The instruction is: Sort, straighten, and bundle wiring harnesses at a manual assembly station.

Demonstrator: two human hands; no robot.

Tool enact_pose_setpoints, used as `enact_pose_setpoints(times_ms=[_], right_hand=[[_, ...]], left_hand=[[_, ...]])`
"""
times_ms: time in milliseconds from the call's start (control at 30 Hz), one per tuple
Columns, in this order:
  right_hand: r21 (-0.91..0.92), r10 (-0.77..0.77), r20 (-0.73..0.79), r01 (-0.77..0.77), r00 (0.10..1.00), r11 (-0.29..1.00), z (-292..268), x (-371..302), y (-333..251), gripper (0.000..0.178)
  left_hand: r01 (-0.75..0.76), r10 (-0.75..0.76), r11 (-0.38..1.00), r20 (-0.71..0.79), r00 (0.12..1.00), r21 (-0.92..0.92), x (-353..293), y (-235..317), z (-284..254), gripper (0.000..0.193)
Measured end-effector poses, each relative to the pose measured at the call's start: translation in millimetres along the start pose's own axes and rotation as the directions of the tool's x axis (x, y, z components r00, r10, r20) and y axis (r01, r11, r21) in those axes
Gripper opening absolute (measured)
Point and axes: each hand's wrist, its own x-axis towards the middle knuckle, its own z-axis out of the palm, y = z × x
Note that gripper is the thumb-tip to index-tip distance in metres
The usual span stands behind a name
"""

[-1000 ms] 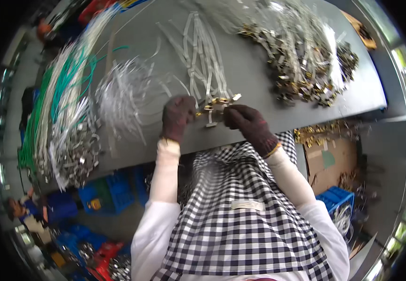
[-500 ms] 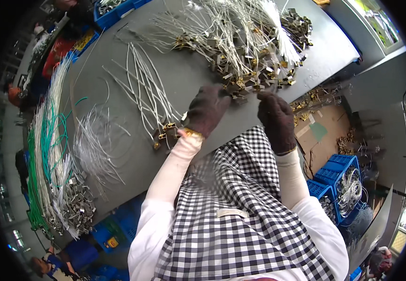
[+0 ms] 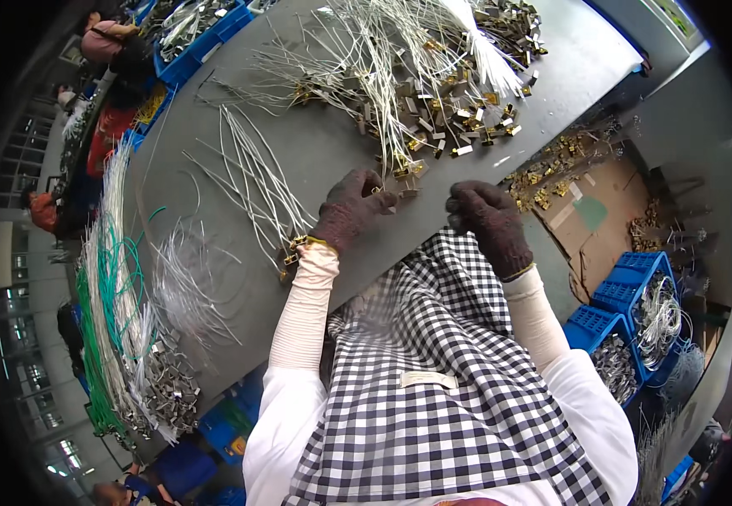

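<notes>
My left hand [image 3: 351,211], in a dark maroon knit glove, is closed with thumb and fingers pinched around a small gold-coloured metal clip [image 3: 377,191]. Just beyond its fingertips lies the near edge of a big heap of metal clips [image 3: 433,118] with whitish wires [image 3: 378,93] fanning away from them. Close by the left wrist, a smaller bunch of clipped wires [image 3: 258,173] rests on the grey table [image 3: 231,337]. My right hand [image 3: 492,226], gloved alike, hovers by the table's near edge with fingers curled in; whatever they hold, if anything, is hidden.
Long white and green wires [image 3: 108,295] with metal ends hang along the table's left side, beside a loose clear bundle [image 3: 189,278]. Blue crates [image 3: 627,282] stand low at right, near a brown board [image 3: 585,228] with gold clips. Other people [image 3: 108,38] are far left.
Both hands have drawn back toward me from the clip heap, the left also shifting slightly left in the picture. The view has tilted a little, showing more of the far left.
</notes>
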Motion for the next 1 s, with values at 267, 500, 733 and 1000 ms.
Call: enact_pose_setpoints(times_ms=[267, 500, 733, 1000], right_hand=[[-0.063, 0.026, 0.152, -0.016, 0.988, 0.998, 23.5, -13.0, 18.8, 0.024], [-0.183, -0.011, 0.140, 0.036, 0.990, 0.983, 16.4, -11.3, 30.7, 0.026], [0.160, 0.245, 0.339, -0.312, 0.909, 0.937, 30.4, 0.3, 52.5, 0.032], [-0.166, 0.178, 0.290, -0.134, 0.940, 0.977, 30.9, 0.4, 38.0, 0.030]], left_hand=[[0.088, 0.004, 0.846, 0.172, 0.985, -0.525, -1.9, 9.9, -10.1, 0.047], [0.019, 0.104, 0.796, 0.168, 0.980, -0.605, 1.3, -28.1, -1.0, 0.055], [0.049, 0.073, 0.871, 0.227, 0.971, -0.489, -11.1, -7.0, -3.2, 0.055], [-0.094, 0.177, 0.895, 0.154, 0.972, -0.436, -15.5, -7.7, -4.0, 0.053]])
